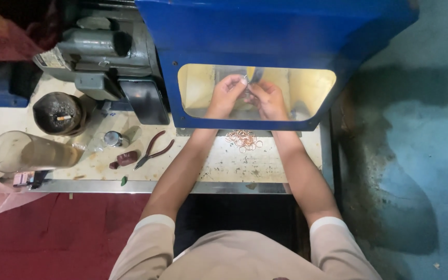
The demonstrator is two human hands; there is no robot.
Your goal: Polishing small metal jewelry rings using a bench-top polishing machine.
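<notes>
Both my hands reach behind the clear window (307,91) of a blue machine hood (265,31). My left hand (226,93) and my right hand (268,98) meet at the middle, fingers pinched together on a small thin wire ring (245,79). The window dims the view, so the exact grip is hard to see. A small heap of copper-coloured wire rings (243,139) lies on the bench just in front of the hood, between my forearms.
Pliers with dark red handles (152,150) lie left of my left arm, beside a small brown block (125,158). A glass jar (24,151), a dark ashtray pot (59,112) and a grey motor (107,49) stand at the left. Blue-green floor lies right.
</notes>
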